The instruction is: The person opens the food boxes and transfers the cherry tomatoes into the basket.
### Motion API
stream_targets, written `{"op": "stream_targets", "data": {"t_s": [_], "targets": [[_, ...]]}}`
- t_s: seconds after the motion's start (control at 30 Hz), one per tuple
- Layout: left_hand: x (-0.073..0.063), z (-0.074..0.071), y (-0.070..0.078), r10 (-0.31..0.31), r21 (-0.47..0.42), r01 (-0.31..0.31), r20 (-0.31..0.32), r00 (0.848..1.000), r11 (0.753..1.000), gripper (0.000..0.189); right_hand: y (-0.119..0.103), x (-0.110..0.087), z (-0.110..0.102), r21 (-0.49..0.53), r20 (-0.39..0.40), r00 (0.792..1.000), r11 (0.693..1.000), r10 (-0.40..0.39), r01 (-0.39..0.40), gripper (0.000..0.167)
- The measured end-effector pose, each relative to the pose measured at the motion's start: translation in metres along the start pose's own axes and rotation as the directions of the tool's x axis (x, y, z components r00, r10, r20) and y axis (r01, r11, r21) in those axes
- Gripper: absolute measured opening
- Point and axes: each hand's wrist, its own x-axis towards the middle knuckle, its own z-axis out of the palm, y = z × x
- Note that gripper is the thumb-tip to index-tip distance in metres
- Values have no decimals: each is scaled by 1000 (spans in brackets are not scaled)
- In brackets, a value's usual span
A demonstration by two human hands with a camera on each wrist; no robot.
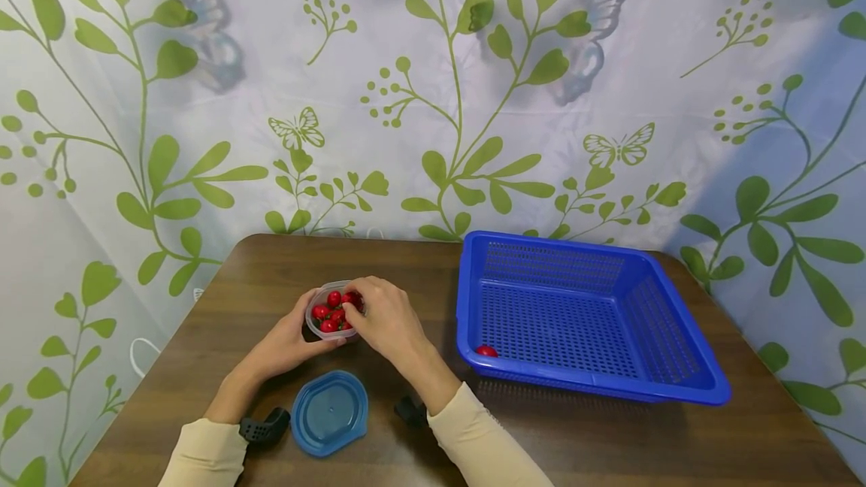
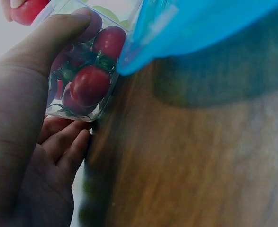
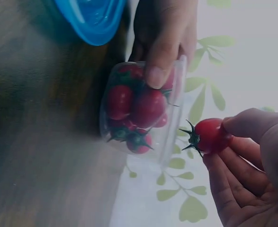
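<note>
My left hand [image 1: 287, 343] grips a clear plastic container [image 3: 167, 142], its thumb over the near side and fingers around the other. Several red cherry tomatoes [image 2: 90, 86] with green stems fill it. Above the container, my right hand [image 1: 391, 322] pinches one cherry tomato [image 3: 211, 135] between thumb and fingertips. In the right wrist view this tomato is apart from the container, its green stem pointing toward it. To the right stands a blue plastic basket [image 1: 561, 382], with a single tomato [image 1: 486, 351] in its near left corner.
A blue lid [image 1: 330, 413] lies on the brown wooden table [image 1: 406, 265] between the forearms. Dark straps circle both wrists. Behind the table hangs a white curtain [image 1: 352, 96] printed with green leaves and butterflies.
</note>
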Motion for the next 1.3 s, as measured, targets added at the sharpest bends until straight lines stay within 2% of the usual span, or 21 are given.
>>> {"op": "stream_targets", "data": {"t_s": [0.53, 0.77, 1.07, 1.3], "targets": [[1, 1, -1, 23, -8, -23, -4, 1000, 1000, 99, -12, -4, -28, 48, -68, 997, 998, -31, 35, 19], [1, 1, -1, 3, -6, -3, 1, 1000, 1000, 101, -11, -6, -38, 86, -95, 995, 996, -26, 34, 18], [1, 0, 0, -21, 21, 21, 3, 1000, 1000, 103, -14, -8, -52, 90, -147, 987, 993, -68, 82, 17], [1, -2, 2, -34, 25, 33, 14, 999, 999, 105, -11, -9, -63, 131, -187, 978, 984, -91, 117, 15]]}}
